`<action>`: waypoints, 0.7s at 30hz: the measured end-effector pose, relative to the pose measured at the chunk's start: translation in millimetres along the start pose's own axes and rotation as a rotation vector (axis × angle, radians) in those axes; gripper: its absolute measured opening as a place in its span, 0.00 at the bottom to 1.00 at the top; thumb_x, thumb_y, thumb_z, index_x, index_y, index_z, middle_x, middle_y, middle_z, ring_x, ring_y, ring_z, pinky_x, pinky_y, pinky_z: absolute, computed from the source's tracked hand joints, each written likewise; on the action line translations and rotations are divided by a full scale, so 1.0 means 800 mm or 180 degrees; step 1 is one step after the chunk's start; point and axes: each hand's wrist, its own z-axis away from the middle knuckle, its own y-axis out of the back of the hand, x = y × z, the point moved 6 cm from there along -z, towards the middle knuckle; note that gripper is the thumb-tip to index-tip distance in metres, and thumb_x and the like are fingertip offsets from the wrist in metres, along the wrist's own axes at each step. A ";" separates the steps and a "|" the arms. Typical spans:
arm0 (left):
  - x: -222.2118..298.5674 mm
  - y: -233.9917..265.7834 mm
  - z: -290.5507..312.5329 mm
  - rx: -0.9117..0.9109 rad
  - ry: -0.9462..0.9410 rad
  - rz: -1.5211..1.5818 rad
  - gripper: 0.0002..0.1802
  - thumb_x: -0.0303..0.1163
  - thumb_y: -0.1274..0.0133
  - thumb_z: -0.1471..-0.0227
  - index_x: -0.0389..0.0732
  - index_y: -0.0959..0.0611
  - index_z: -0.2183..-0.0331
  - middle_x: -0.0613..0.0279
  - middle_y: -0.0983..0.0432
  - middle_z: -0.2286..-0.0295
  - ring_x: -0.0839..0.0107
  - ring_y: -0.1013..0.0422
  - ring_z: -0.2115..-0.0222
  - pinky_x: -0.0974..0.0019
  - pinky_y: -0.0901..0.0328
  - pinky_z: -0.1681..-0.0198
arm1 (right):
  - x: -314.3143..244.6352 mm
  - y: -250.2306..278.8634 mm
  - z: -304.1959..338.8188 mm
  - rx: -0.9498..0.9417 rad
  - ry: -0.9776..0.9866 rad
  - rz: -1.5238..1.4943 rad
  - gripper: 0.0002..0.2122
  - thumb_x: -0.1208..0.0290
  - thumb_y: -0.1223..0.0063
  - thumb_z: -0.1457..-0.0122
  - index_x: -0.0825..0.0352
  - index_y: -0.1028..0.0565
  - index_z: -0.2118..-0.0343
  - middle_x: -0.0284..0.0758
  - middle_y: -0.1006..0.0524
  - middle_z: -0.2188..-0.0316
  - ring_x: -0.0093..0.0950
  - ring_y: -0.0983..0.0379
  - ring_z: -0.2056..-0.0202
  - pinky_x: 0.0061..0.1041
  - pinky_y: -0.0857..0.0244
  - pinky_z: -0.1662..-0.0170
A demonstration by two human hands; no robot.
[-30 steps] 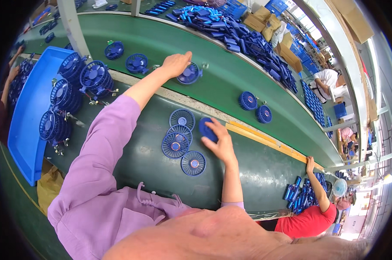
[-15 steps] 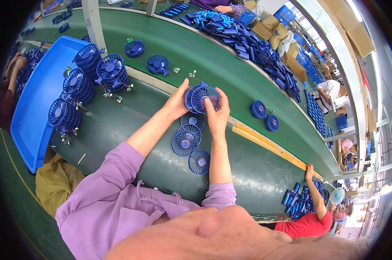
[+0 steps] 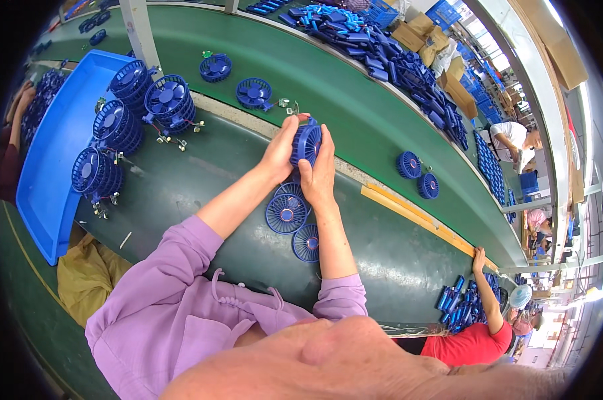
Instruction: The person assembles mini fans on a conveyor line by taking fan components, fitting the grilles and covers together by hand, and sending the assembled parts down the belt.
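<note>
Between my two hands I hold a blue round fan head (image 3: 306, 145), turned edge-on above the dark bench near the belt's edge. My left hand (image 3: 281, 151) grips its left side. On the opposite side my right hand (image 3: 320, 168) presses against it, the thumb low on the rim. Just below my hands lie several loose blue round fan grilles (image 3: 286, 213), overlapping one another, one partly covered by my right wrist. Small wired parts (image 3: 289, 107) show just beyond my left fingertips.
Stacks of blue fan housings (image 3: 170, 103) with wires stand at left beside a blue tray (image 3: 41, 193). More fan heads (image 3: 253, 93) sit on the green belt (image 3: 341, 120). A yellow strip (image 3: 415, 220) runs along its edge. At right, a person in red (image 3: 471, 343) reaches past blue parts.
The fan head with its grille has turned from facing me to edge-on. My right hand has moved from its front to its right side.
</note>
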 end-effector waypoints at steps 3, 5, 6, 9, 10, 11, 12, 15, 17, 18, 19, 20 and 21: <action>0.017 -0.032 0.023 0.0014 -0.1148 -0.1282 0.19 0.41 0.64 0.35 0.41 0.35 0.48 0.61 0.33 0.57 0.74 0.35 0.56 0.68 0.39 0.50 | 0.008 -0.011 0.005 0.0039 -0.0638 -0.1294 0.36 0.44 0.65 0.38 0.70 0.50 0.38 0.50 0.42 0.42 0.42 0.44 0.40 0.35 0.48 0.41; 0.025 -0.042 0.036 -0.0097 -0.1744 -0.2120 0.18 0.34 0.65 0.37 0.37 0.37 0.48 0.59 0.37 0.55 0.72 0.39 0.53 0.67 0.43 0.47 | -0.005 -0.011 0.002 0.0250 -0.0397 -0.1614 0.32 0.47 0.66 0.37 0.69 0.49 0.39 0.47 0.40 0.43 0.37 0.41 0.42 0.33 0.49 0.41; 0.024 -0.041 0.037 -0.0102 -0.1732 -0.2125 0.18 0.34 0.65 0.37 0.37 0.37 0.48 0.59 0.37 0.55 0.72 0.39 0.53 0.67 0.43 0.47 | 0.002 -0.014 0.003 0.0274 -0.0516 -0.1827 0.30 0.50 0.67 0.36 0.69 0.49 0.39 0.44 0.38 0.45 0.35 0.40 0.44 0.32 0.49 0.41; 0.029 -0.045 0.043 -0.0147 -0.2171 -0.2604 0.20 0.30 0.61 0.41 0.35 0.38 0.48 0.56 0.38 0.54 0.69 0.39 0.52 0.64 0.44 0.46 | -0.001 -0.016 0.006 0.0356 -0.0743 -0.1984 0.28 0.52 0.66 0.35 0.69 0.48 0.40 0.44 0.36 0.46 0.34 0.40 0.44 0.31 0.48 0.41; 0.029 -0.043 0.041 -0.0155 -0.2211 -0.2646 0.20 0.30 0.61 0.41 0.35 0.38 0.48 0.55 0.38 0.53 0.68 0.39 0.51 0.64 0.44 0.46 | 0.001 -0.016 0.004 0.0294 -0.0739 -0.1989 0.27 0.54 0.66 0.35 0.68 0.48 0.40 0.45 0.37 0.46 0.33 0.40 0.44 0.31 0.47 0.41; 0.030 -0.041 0.036 -0.0164 -0.2247 -0.2689 0.20 0.30 0.62 0.41 0.36 0.39 0.48 0.55 0.38 0.53 0.67 0.40 0.51 0.64 0.44 0.46 | 0.004 -0.016 0.002 0.0226 -0.0735 -0.1892 0.27 0.55 0.66 0.35 0.68 0.48 0.40 0.45 0.36 0.46 0.33 0.39 0.45 0.31 0.47 0.42; 0.030 -0.037 0.027 -0.0192 -0.2167 -0.2729 0.21 0.31 0.61 0.40 0.37 0.39 0.46 0.55 0.39 0.52 0.66 0.39 0.50 0.64 0.45 0.45 | 0.008 -0.014 -0.002 0.0159 -0.0733 -0.1797 0.26 0.56 0.65 0.35 0.68 0.48 0.40 0.46 0.36 0.46 0.33 0.39 0.45 0.31 0.46 0.42; 0.024 -0.039 -0.013 -0.0495 -0.1762 -0.3333 0.21 0.37 0.59 0.40 0.39 0.35 0.47 0.48 0.33 0.53 0.53 0.38 0.50 0.57 0.47 0.44 | 0.057 0.032 -0.021 0.0553 -0.0911 -0.1046 0.24 0.58 0.58 0.36 0.70 0.40 0.43 0.45 0.30 0.54 0.31 0.33 0.54 0.29 0.39 0.49; 0.037 -0.039 -0.040 -0.0708 -0.2540 -0.4613 0.19 0.29 0.53 0.49 0.41 0.29 0.52 0.49 0.30 0.56 0.51 0.37 0.51 0.53 0.45 0.45 | 0.101 0.073 -0.032 0.0791 -0.1320 -0.0713 0.27 0.56 0.52 0.39 0.70 0.40 0.43 0.47 0.31 0.52 0.36 0.32 0.53 0.31 0.39 0.48; 0.045 -0.044 -0.059 -0.0749 -0.2808 -0.4769 0.22 0.21 0.54 0.55 0.42 0.27 0.54 0.50 0.30 0.57 0.52 0.37 0.51 0.52 0.44 0.45 | 0.135 0.110 -0.034 0.1057 -0.1153 -0.0033 0.30 0.55 0.48 0.41 0.70 0.41 0.42 0.53 0.32 0.50 0.42 0.33 0.50 0.36 0.41 0.46; 0.049 -0.037 -0.077 -0.0757 -0.2640 -0.4943 0.25 0.17 0.56 0.59 0.44 0.26 0.55 0.52 0.30 0.54 0.52 0.39 0.47 0.51 0.44 0.44 | 0.152 0.135 -0.027 0.1147 -0.1098 0.0899 0.32 0.56 0.44 0.44 0.69 0.40 0.42 0.56 0.35 0.48 0.48 0.38 0.46 0.41 0.43 0.45; 0.059 -0.013 -0.096 -0.0694 -0.2448 -0.5333 0.27 0.16 0.57 0.60 0.44 0.27 0.54 0.54 0.32 0.51 0.52 0.42 0.44 0.51 0.45 0.42 | 0.148 0.134 -0.022 0.1140 -0.1058 0.1478 0.32 0.57 0.43 0.46 0.68 0.39 0.42 0.56 0.36 0.47 0.48 0.40 0.45 0.43 0.44 0.44; 0.067 0.012 -0.114 -0.0624 -0.2244 -0.5709 0.29 0.15 0.57 0.60 0.44 0.27 0.53 0.57 0.34 0.48 0.52 0.44 0.42 0.51 0.46 0.40 | 0.137 0.133 -0.013 0.1128 -0.1000 0.2062 0.31 0.59 0.41 0.47 0.68 0.39 0.43 0.56 0.37 0.46 0.49 0.43 0.43 0.44 0.45 0.43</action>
